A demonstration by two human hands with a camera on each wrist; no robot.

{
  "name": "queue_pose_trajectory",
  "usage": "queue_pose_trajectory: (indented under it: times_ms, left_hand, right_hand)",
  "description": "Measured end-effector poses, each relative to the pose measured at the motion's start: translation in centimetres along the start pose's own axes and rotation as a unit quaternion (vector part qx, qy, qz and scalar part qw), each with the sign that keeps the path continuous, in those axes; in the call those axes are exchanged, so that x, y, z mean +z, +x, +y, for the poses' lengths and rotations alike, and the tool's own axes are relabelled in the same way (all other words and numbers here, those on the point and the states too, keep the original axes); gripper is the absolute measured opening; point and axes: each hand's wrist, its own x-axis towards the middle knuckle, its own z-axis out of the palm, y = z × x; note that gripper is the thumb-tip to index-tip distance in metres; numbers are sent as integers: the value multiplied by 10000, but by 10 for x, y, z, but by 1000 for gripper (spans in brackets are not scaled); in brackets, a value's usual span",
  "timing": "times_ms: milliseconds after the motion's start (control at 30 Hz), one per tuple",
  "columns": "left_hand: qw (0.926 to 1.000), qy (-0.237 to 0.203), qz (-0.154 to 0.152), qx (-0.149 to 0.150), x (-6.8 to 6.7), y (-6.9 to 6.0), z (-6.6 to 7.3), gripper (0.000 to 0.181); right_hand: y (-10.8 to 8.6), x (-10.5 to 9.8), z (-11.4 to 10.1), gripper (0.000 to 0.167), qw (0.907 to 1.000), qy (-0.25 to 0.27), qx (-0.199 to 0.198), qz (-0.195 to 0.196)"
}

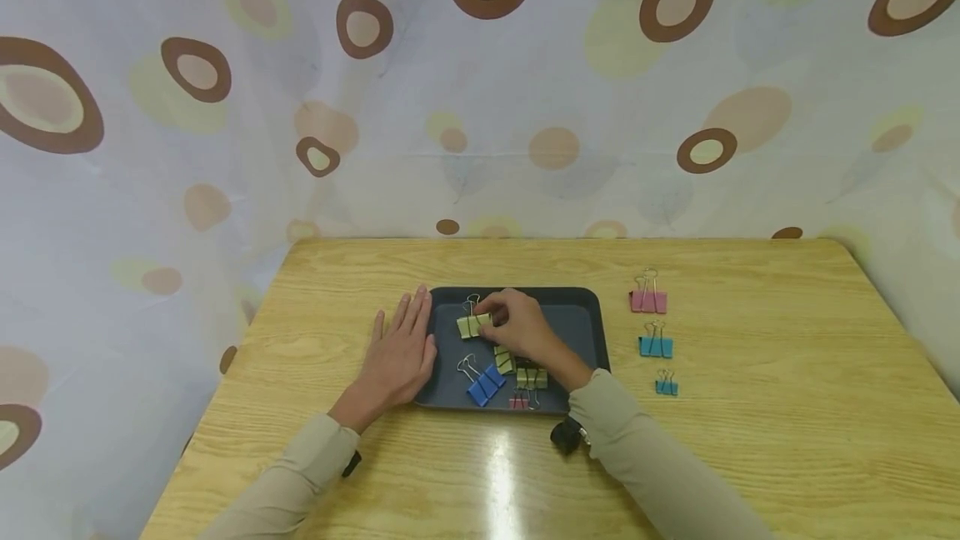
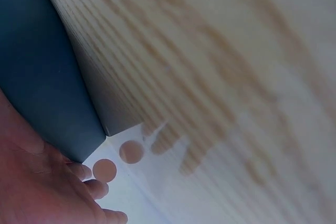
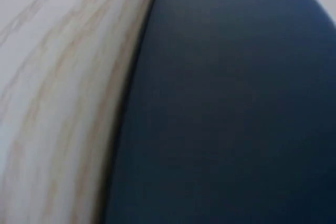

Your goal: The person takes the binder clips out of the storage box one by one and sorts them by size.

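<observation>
In the head view a dark tray [image 1: 558,315] holds several binder clips. My right hand [image 1: 522,330] pinches a large yellow clip [image 1: 468,326] at its right end, over the tray's left part. My left hand [image 1: 397,357] lies with straight fingers against the tray's left edge; the left wrist view shows this hand [image 2: 47,182] beside the tray wall [image 2: 47,66]. Below the held clip are a blue clip [image 1: 486,385], two more yellow clips [image 1: 505,360] [image 1: 532,377] and a small pink clip [image 1: 519,402]. Only the tray's side [image 3: 220,98] and wood appear in the right wrist view.
Right of the tray, a column of clips lies on the wooden table [image 1: 787,340]: a pink one [image 1: 648,302] at the back, a blue one [image 1: 656,347] in the middle and a smaller blue one [image 1: 667,387] in front. A patterned cloth [image 1: 480,90] hangs behind.
</observation>
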Motion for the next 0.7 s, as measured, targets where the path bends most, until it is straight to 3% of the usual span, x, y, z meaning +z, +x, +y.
queue_pose_trajectory:
  times_ms: [300,700]
  left_hand:
    - [9999,119,50,37,-1,5,0,65]
    - [10000,24,-17,29,2,0,0,64]
  right_hand:
    - [-7,-17,-7,20,9994,272,-132,187]
    - [-31,-31,-9,20,9945,873,-521,241]
